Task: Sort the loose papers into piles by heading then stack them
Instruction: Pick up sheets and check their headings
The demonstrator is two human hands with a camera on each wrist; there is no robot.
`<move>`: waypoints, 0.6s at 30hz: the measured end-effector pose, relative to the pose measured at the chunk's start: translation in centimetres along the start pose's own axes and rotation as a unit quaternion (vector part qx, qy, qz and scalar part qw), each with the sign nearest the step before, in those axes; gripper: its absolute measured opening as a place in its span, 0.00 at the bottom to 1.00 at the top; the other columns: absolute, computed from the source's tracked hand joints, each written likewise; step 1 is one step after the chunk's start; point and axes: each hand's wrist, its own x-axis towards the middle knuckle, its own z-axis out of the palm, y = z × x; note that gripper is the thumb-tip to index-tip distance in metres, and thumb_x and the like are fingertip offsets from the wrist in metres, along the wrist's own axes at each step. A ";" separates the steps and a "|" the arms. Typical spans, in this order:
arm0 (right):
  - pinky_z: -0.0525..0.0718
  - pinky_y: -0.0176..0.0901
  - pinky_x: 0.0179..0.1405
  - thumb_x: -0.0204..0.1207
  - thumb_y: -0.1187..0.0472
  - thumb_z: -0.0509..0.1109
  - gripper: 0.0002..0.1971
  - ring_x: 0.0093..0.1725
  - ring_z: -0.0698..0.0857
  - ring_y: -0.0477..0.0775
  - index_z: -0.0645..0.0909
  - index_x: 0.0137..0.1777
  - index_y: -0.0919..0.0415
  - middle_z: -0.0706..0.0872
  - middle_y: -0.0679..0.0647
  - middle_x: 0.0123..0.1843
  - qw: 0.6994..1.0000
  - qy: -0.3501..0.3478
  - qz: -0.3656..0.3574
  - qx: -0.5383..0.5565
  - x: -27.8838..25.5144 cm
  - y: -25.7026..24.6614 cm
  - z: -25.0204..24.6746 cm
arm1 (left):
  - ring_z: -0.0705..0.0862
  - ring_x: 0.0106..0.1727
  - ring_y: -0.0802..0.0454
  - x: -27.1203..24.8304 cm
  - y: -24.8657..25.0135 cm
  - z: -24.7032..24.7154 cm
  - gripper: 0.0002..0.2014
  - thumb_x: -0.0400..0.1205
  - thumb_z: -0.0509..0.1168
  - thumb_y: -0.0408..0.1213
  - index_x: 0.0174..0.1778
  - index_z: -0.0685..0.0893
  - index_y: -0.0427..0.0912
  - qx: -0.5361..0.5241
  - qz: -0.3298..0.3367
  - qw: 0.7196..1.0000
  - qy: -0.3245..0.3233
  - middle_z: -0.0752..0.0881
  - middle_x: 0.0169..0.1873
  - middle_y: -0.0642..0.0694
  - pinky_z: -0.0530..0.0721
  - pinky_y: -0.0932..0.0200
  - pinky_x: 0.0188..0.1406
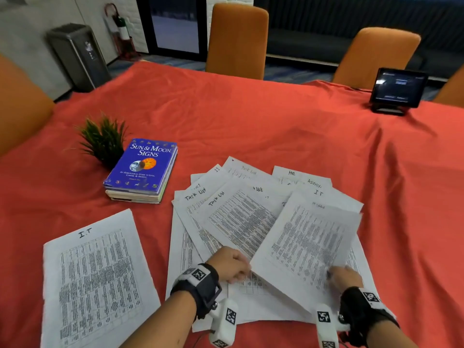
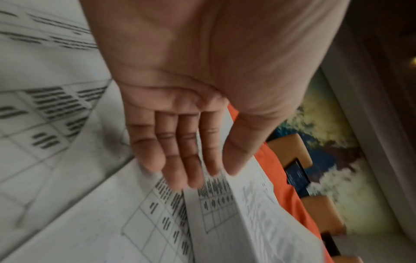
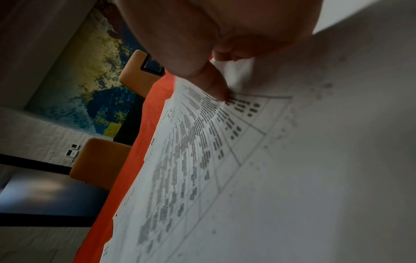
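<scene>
Several printed sheets lie fanned out (image 1: pixel 236 217) on the red tablecloth (image 1: pixel 276 126), with handwritten headings such as "Task list", "HR", "Admin" and "IT". One sheet headed "IT" (image 1: pixel 95 272) lies apart at the near left. A lifted sheet (image 1: pixel 306 242) tilts up over the right side of the fan; its heading is blurred. My right hand (image 1: pixel 345 275) pinches its near right part, thumb (image 3: pixel 213 85) on the printed face (image 3: pixel 247 124). My left hand (image 1: pixel 231 264) touches its near left corner with straight fingers (image 2: pixel 180 151) along the sheet's edge (image 2: pixel 258 213).
A blue book (image 1: pixel 143 167) lies on another book beside a small green plant (image 1: pixel 103 139) at the left. A tablet on a stand (image 1: pixel 396 89) is at the far right. Orange chairs (image 1: pixel 236 38) surround the table. A grey bin (image 1: pixel 77 54) stands beyond the far left corner.
</scene>
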 end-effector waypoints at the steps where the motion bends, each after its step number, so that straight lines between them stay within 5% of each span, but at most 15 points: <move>1: 0.73 0.43 0.46 0.79 0.66 0.65 0.16 0.53 0.83 0.68 0.81 0.62 0.75 0.85 0.70 0.56 1.000 0.008 -0.006 0.005 0.3 -0.1 -0.5 | 0.87 0.36 0.53 -0.1 -0.5 -0.4 0.05 0.77 0.68 0.34 0.46 0.88 0.42 -0.033 -0.008 0.999 0.030 0.90 0.38 0.43 0.81 0.63 0.27; 3: 0.74 0.46 0.47 0.79 0.66 0.63 0.16 0.60 0.83 0.71 0.80 0.62 0.76 0.85 0.72 0.59 0.999 0.037 -0.016 0.024 0.8 -0.3 -1.4 | 0.84 0.34 0.49 0.2 -1.7 -1.5 0.06 0.77 0.64 0.30 0.44 0.87 0.40 -0.139 -0.041 0.984 0.102 0.87 0.34 0.42 0.80 0.60 0.29; 8: 0.74 0.49 0.44 0.68 0.61 0.65 0.14 0.45 0.79 0.62 0.82 0.47 0.72 0.85 0.70 0.48 0.987 0.104 -0.067 0.107 1.2 -2.4 -2.7 | 0.73 0.29 0.50 0.1 -2.2 -2.9 0.10 0.79 0.58 0.22 0.35 0.77 0.39 -0.304 -0.083 0.936 0.155 0.75 0.32 0.40 0.72 0.61 0.26; 11: 0.72 0.45 0.39 0.60 0.59 0.62 0.15 0.39 0.78 0.59 0.81 0.36 0.72 0.83 0.66 0.36 0.989 0.058 -0.129 0.051 0.7 -4.9 -2.4 | 0.77 0.34 0.48 0.1 -1.4 -2.6 0.10 0.80 0.59 0.24 0.35 0.77 0.41 -0.316 -0.088 0.934 0.143 0.77 0.36 0.41 0.76 0.59 0.30; 13: 0.72 0.44 0.38 0.69 0.64 0.65 0.08 0.39 0.80 0.60 0.78 0.32 0.68 0.81 0.63 0.31 0.987 0.004 -0.161 -0.020 0.5 -6.7 -1.6 | 0.81 0.42 0.47 0.4 -0.8 -2.3 0.07 0.81 0.61 0.27 0.39 0.80 0.41 -0.315 -0.093 0.933 0.146 0.82 0.39 0.41 0.79 0.58 0.36; 15: 0.74 0.43 0.35 0.76 0.69 0.62 0.10 0.36 0.81 0.59 0.77 0.34 0.64 0.81 0.57 0.29 0.978 -0.028 -0.188 -0.090 1.1 -7.9 -0.4 | 0.84 0.42 0.47 1.0 -0.4 -2.0 0.05 0.80 0.63 0.28 0.43 0.83 0.39 -0.302 -0.095 0.935 0.161 0.86 0.40 0.41 0.80 0.58 0.36; 18: 0.78 0.42 0.35 0.78 0.67 0.60 0.06 0.36 0.83 0.59 0.78 0.47 0.60 0.83 0.55 0.33 0.961 -0.063 -0.217 -0.159 1.1 -9.4 1.4 | 0.81 0.34 0.45 2.1 0.0 -2.0 0.07 0.74 0.62 0.25 0.33 0.83 0.37 -0.276 -0.090 0.934 0.208 0.85 0.31 0.39 0.75 0.57 0.30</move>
